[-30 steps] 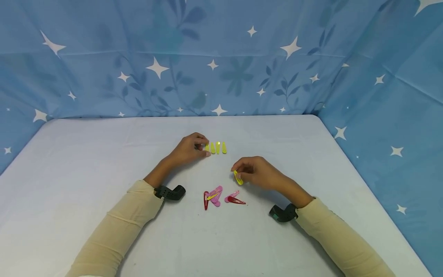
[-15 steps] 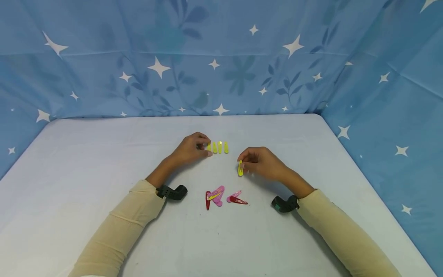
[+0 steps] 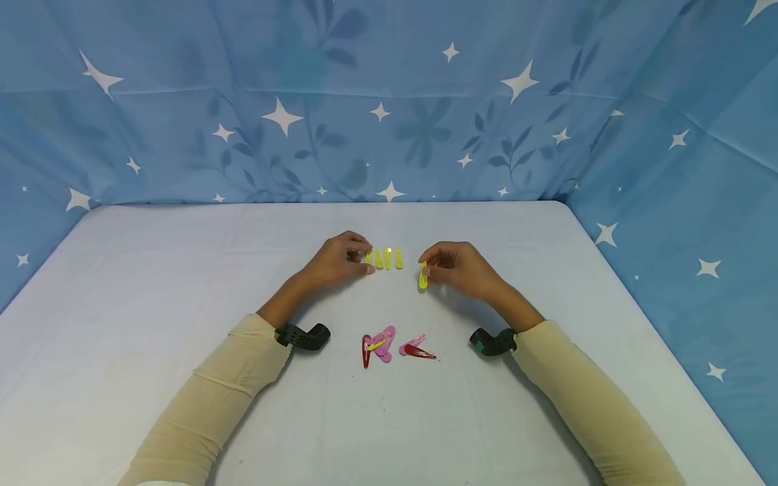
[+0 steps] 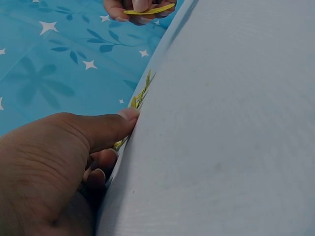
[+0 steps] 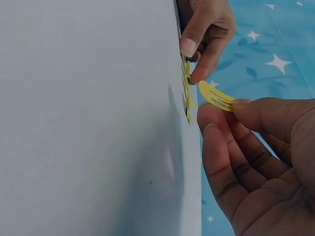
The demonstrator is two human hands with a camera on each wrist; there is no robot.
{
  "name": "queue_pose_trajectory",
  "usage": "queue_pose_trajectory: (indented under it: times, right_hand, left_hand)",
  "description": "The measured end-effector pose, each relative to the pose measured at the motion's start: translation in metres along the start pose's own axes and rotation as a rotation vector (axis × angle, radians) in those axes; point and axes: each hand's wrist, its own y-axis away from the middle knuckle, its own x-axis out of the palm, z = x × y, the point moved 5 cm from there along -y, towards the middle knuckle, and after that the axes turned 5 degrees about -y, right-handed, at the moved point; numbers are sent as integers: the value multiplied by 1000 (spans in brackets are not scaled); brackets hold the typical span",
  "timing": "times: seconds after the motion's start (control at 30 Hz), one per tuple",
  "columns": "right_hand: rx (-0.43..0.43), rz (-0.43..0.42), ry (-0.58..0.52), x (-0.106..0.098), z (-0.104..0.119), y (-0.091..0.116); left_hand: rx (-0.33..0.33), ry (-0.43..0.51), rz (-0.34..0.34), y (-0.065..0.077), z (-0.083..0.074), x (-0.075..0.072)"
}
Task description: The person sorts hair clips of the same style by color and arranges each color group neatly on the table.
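Note:
My right hand (image 3: 462, 271) pinches a yellow snap hair clip (image 3: 423, 278) between thumb and fingers, raised over the table right of a short row of yellow hair clips (image 3: 388, 258). In the right wrist view the held clip (image 5: 216, 97) shows its slotted face. My left hand (image 3: 338, 260) rests at the left end of that row, thumb and forefinger at the two ends of the leftmost yellow clip (image 3: 368, 258). That clip is partly hidden by the fingers. The row's clips stand side by side, roughly parallel, at the far middle of the table.
Nearer me on the white table (image 3: 292, 418) lies a loose pile of pink clips (image 3: 386, 336), a red clip (image 3: 366, 352) and a yellow clip (image 3: 377, 345). Right of it, another red clip (image 3: 419, 352) overlaps a pink one. A blue patterned curtain (image 3: 340, 155) hangs behind the table.
My right hand has moved away from the pile, toward the far side, carrying the yellow hair clip, which has turned more upright in the head view. My left hand has stayed at the row.

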Motion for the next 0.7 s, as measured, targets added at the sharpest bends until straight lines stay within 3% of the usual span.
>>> queue_pose_trajectory:
  times: [0.33, 0.7]
  right_hand:
    - [-17, -3, -11, 1, 1, -17]
    - [60, -35, 21, -1, -9, -36]
  left_hand:
    - [1, 2, 6, 1, 0, 0]
    - [24, -1, 4, 0, 1, 0]
